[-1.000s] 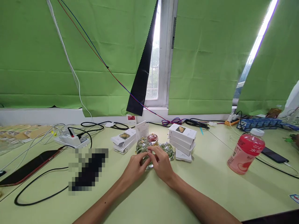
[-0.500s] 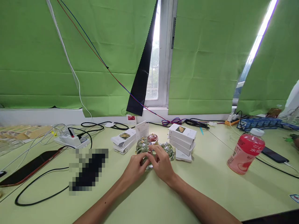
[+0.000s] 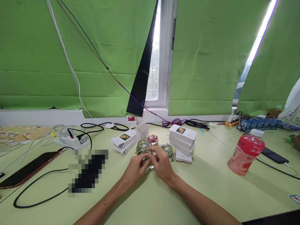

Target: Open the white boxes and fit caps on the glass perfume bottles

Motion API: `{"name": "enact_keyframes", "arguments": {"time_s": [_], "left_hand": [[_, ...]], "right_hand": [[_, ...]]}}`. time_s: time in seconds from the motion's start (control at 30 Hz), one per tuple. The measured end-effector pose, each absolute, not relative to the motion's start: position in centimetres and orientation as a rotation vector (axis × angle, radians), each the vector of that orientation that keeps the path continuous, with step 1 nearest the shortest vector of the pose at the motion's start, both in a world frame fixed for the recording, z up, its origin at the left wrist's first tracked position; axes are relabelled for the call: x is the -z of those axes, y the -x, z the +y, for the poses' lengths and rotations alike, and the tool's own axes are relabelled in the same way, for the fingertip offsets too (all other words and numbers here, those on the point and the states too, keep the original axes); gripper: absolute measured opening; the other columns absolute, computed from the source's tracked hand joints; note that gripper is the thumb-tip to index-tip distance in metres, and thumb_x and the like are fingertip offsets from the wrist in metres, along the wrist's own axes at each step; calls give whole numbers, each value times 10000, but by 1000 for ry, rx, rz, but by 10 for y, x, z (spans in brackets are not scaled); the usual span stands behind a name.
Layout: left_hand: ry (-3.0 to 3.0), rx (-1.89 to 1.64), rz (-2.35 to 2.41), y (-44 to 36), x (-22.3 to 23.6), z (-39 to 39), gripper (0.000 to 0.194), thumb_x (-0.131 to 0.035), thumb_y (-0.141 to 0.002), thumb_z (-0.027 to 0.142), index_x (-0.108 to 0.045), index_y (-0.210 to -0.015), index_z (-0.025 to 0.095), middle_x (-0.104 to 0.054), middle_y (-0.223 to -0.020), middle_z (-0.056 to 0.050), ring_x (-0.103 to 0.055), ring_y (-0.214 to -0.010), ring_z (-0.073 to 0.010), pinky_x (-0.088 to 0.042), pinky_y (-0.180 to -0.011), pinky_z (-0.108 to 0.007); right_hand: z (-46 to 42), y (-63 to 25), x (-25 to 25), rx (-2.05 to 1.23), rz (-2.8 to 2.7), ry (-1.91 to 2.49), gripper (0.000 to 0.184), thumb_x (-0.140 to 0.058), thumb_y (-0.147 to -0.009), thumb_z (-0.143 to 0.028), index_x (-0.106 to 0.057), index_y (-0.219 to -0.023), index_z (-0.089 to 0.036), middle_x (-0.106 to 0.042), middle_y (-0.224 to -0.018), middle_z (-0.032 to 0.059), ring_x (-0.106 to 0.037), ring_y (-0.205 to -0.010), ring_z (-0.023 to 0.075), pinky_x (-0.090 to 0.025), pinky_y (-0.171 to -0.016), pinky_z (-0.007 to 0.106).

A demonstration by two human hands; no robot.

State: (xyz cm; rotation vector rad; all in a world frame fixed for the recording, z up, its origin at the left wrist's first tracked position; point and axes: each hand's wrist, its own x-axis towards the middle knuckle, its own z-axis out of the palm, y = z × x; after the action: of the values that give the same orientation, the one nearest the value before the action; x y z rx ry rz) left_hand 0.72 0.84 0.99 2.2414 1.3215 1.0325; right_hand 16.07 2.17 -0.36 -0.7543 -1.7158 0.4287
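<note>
My left hand (image 3: pixel 135 164) and my right hand (image 3: pixel 162 163) meet at the middle of the table, fingertips pinched together. Between them shows a trace of something small and pinkish, mostly covered by the fingers, so its kind is unclear. Just behind the left fingers lies a cluster of shiny green, ring-like pieces (image 3: pixel 142 144) with gold tops. Another shiny green bunch (image 3: pixel 167 150) sits beside the right fingers. A round red-and-gold ornament (image 3: pixel 153 139) stands behind both hands. More shiny material shows under the fingers, partly hidden.
White boxes are stacked on the left (image 3: pixel 124 139) and right (image 3: pixel 182 137). A pink drink bottle (image 3: pixel 246 153) stands at right, near a phone (image 3: pixel 274 155). A dark tablet-like device (image 3: pixel 30 168), a power strip (image 3: pixel 71 142) and cables lie at left.
Both hands stay in place, with only slight finger movement around the small pinkish thing, which showed more clearly half a second ago. The view has shifted very slightly.
</note>
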Motion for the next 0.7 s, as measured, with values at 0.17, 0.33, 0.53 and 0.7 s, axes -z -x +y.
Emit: {"name": "enact_keyframes", "arguments": {"time_s": [0.17, 0.33, 0.53, 0.7], "left_hand": [[-2249, -1028, 1318, -7, -11, 8, 271, -496, -944, 274, -738, -892, 164, -699, -688, 1, -505, -575, -114, -372, -579, -222], [-2253, -1030, 1325, -8, -11, 9, 293, -484, -947, 288, -728, -858, 153, -693, -677, -3, -491, -558, -110, -364, -563, -216], [-2249, -1017, 1335, -7, -11, 9, 287, -497, -949, 309, -735, -909, 154, -698, -694, 0, -506, -552, -109, -356, -558, -212], [-2256, -1013, 1353, -5, -7, 12, 270, -509, -945, 304, -740, -950, 163, -697, -693, 5, -499, -554, -114, -347, -562, -218]], "right_hand": [[19, -161, 1, -481, -1695, 770, 158, -543, -957, -212, -653, -1068, -188, -626, -955, 60, -566, -653, 134, -480, -527, 226], [19, -162, 4, -446, -1728, 738, 234, -523, -982, -216, -638, -1185, -203, -658, -1039, 72, -589, -665, 132, -500, -582, 246], [22, -163, 8, -424, -1730, 686, 245, -470, -1007, -187, -651, -1171, -208, -678, -1040, 88, -654, -918, 192, -534, -683, 263], [23, -162, 6, -434, -1724, 706, 225, -484, -991, -173, -659, -1128, -204, -673, -1011, 84, -649, -873, 187, -527, -657, 259]]}}
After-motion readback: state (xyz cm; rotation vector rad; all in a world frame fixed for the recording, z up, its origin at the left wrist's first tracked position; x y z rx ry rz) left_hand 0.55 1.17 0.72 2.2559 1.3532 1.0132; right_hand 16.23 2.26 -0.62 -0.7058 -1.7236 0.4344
